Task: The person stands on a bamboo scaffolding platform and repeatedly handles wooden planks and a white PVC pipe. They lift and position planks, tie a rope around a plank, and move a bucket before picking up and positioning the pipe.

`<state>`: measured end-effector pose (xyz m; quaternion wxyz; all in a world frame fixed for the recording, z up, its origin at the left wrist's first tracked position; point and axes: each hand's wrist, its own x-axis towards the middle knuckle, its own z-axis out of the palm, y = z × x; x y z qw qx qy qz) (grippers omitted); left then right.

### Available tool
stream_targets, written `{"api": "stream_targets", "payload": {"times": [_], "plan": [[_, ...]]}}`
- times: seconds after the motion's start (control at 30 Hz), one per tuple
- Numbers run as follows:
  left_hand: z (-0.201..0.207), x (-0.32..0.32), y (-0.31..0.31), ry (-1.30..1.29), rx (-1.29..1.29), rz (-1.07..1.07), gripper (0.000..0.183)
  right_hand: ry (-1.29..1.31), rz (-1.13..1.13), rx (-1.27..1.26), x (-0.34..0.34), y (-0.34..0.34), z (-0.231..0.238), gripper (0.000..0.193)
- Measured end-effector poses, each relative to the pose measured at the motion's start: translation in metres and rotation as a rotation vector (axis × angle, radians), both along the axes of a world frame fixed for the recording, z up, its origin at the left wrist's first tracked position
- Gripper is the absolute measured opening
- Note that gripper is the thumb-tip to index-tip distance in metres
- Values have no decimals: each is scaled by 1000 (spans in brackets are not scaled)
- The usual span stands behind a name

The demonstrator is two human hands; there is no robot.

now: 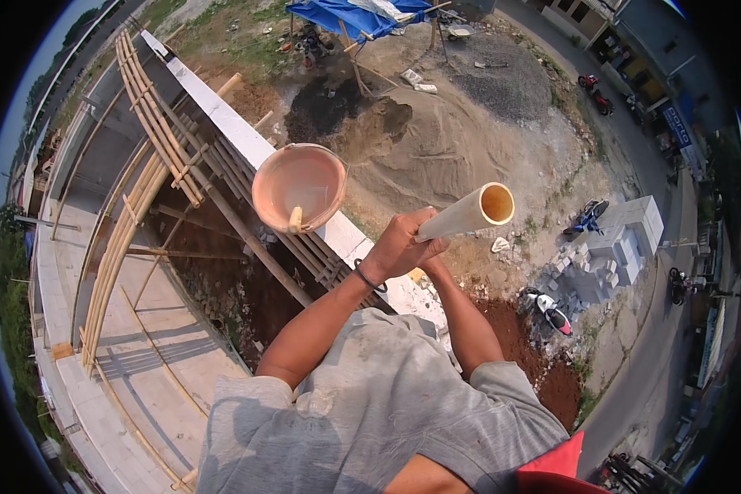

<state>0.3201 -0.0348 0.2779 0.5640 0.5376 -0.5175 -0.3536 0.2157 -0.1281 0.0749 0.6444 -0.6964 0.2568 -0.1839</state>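
My left hand (401,244), with a dark band at the wrist, is wrapped round a pale cream hollow tube (463,214). The tube tilts up to the right, its round open end facing me; I cannot tell if it is bamboo or plastic pipe. My right hand (431,258) is close beside and below the left one; its fingers are mostly hidden behind the left hand and the tube. A salmon-coloured bucket (269,202) stands beyond my hands at the white wall top. Cloudy liquid and the light handle of a tool (295,219) show in it.
The narrow white wall top (214,105) runs away to the far left. Bamboo scaffolding poles (136,193) stand left of it, over a drop. Down on the right lie a sand heap (440,152), grey blocks (626,235) and a parked scooter (553,315).
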Motion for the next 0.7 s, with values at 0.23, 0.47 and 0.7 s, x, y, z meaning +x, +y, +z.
{"api": "stream_targets", "payload": {"times": [0.23, 0.47, 0.7], "plan": [[-65, 16, -6, 121, 149, -86, 19, 559, 525, -442, -19, -27, 52, 51], [-180, -7, -2, -2, 378, -135, 11, -227, 31, 229, -67, -12, 154, 60], [-265, -25, -6, 119, 437, -170, 38, -23, 71, 40, -50, 33, 127, 42]]}}
